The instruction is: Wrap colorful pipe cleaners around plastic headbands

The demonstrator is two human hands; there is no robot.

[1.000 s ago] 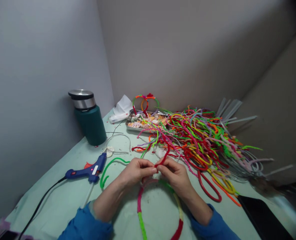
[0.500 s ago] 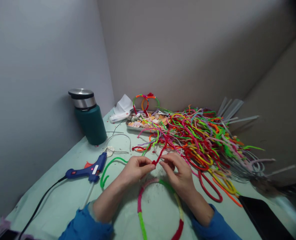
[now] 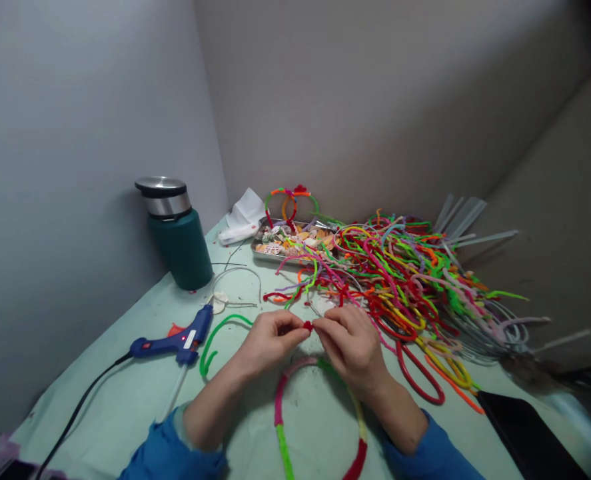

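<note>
A red pipe cleaner (image 3: 308,326) has a small curled end pinched between the thumb and fingers of my left hand (image 3: 275,339). My right hand (image 3: 351,343) closes on the same pipe cleaner just to the right, its fingertips almost meeting the left ones. Most of the strand is hidden behind the right fingers. Below both hands lies a headband (image 3: 280,407) wrapped in pink, green, yellow and red sections. A bent green pipe cleaner (image 3: 212,333) rests left of my left forearm.
A blue glue gun (image 3: 185,342) and a teal bottle (image 3: 180,247) stand at left. Behind are a metal tray (image 3: 275,257) of small pieces and wrapped rings (image 3: 281,192). A large pipe cleaner heap (image 3: 405,267) fills the right, with a black flat object (image 3: 525,433) nearer.
My right hand has moved slightly left and closed in on the red pipe cleaner beside my left fingertips. Its raised free length no longer stands up between the hands.
</note>
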